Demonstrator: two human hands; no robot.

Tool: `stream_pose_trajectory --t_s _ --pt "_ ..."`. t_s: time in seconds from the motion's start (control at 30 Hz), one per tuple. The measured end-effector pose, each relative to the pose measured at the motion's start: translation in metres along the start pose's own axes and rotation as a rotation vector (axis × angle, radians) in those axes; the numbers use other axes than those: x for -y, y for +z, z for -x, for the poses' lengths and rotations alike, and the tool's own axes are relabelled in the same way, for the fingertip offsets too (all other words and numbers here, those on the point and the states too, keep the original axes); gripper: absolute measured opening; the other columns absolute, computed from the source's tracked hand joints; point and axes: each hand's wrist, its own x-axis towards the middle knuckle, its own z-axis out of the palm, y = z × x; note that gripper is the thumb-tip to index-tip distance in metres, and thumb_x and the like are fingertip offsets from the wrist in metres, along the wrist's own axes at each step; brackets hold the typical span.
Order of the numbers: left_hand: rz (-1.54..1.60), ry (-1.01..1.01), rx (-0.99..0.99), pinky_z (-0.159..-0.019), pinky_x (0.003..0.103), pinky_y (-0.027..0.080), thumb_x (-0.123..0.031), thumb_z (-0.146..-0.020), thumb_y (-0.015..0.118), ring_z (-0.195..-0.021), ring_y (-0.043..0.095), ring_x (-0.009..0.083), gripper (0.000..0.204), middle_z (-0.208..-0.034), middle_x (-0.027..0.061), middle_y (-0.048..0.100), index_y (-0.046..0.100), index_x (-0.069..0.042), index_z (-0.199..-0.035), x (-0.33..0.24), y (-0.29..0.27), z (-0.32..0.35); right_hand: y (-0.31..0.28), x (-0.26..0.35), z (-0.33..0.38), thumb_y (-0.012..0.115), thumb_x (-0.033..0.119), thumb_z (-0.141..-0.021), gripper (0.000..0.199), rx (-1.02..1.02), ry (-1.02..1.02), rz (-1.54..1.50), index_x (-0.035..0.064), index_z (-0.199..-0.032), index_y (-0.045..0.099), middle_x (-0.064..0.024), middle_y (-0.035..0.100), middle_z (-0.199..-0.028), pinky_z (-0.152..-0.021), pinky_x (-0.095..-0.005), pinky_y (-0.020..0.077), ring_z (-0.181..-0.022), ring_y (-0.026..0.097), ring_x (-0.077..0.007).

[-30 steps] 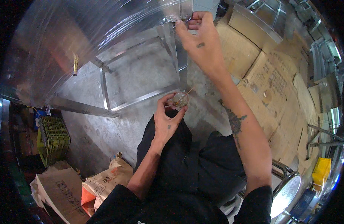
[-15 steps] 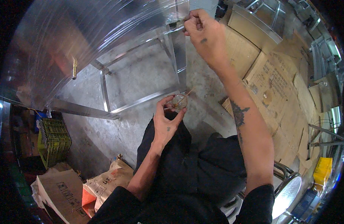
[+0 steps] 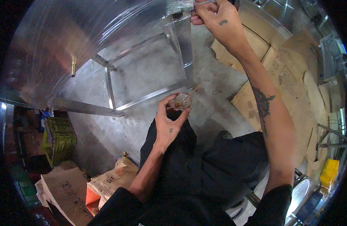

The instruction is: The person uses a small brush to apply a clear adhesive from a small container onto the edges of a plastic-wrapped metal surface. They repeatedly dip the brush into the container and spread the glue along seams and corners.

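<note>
Work looks midway: our left hand (image 3: 169, 126) cups a small clear cup (image 3: 183, 101) mid-frame, our right hand (image 3: 215, 17) pinches something unidentifiable at the metal frame (image 3: 181, 34) up top.

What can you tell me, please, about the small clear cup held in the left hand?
The small clear round cup looks like transparent plastic or glass, with an amber tint inside. A thin pale stick leans out over its rim, pointing up and to the right. The left hand has it in a fingertip grip, raised in front of the dark-trousered lap, above the grey concrete floor.
</note>
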Motion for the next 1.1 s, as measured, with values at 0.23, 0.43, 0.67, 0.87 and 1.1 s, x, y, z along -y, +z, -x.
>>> stream_pose_trajectory --t_s 0.23,0.43,0.67,0.87,1.1 --pt "0.075 -0.066 0.030 -0.094 0.035 0.057 -0.012 -0.090 0.088 -0.104 0.069 0.0185 0.059 -0.120 0.0123 0.072 0.057 -0.004 -0.140 -0.010 -0.006 -0.002 0.004 -0.009 0.018 0.058 0.009 -0.111 0.014 -0.051 0.039 -0.234 -0.0013 -0.119 0.052 -0.0103 0.068 -0.101 -0.079 -0.0296 0.0606 -0.088 0.070 -0.0155" --pt "0.112 0.052 0.006 -0.097 0.034 0.054 -0.005 -0.088 0.088 -0.109 0.065 0.0170 0.062 -0.127 0.0101 0.068 0.054 -0.004 -0.140 -0.022 -0.015 -0.016 0.003 0.039 0.065 0.054 0.015 -0.114 0.017 -0.083 -0.023 -0.002 -0.0012 -0.119 0.051 -0.0125 0.068 -0.109 -0.090 -0.0317 0.0624 -0.100 0.072 -0.0185" --pt "0.137 0.169 -0.039 -0.096 0.034 0.055 -0.003 -0.088 0.088 -0.113 0.065 0.0175 0.062 -0.131 0.0103 0.067 0.053 -0.002 -0.139 -0.069 -0.019 -0.041 -0.015 0.024 0.109 0.066 0.019 -0.103 0.036 0.137 0.142 0.069 -0.0012 -0.133 0.065 -0.0043 0.068 -0.102 -0.082 -0.0299 0.0526 -0.092 0.062 -0.0125" --pt "0.184 0.272 -0.020 -0.095 0.032 0.055 -0.003 -0.087 0.088 -0.109 0.066 0.0162 0.062 -0.134 0.0118 0.068 0.054 0.000 -0.139 -0.088 -0.011 -0.061 -0.002 0.046 0.122 0.073 0.029 -0.105 0.040 0.211 0.266 -0.004 0.0033 -0.135 0.068 0.0017 0.067 -0.102 -0.087 -0.0252 0.0485 -0.094 0.058 -0.0078" --pt "0.081 0.310 -0.050 -0.092 0.033 0.056 -0.007 -0.086 0.089 -0.104 0.067 0.0158 0.057 -0.128 0.0096 0.072 0.060 -0.003 -0.136 -0.096 -0.008 -0.071 0.005 0.049 0.124 0.066 0.025 -0.110 0.027 0.132 0.173 0.095 0.0010 -0.121 0.073 -0.0016 0.073 -0.106 -0.091 -0.0256 0.0493 -0.101 0.062 -0.0075"
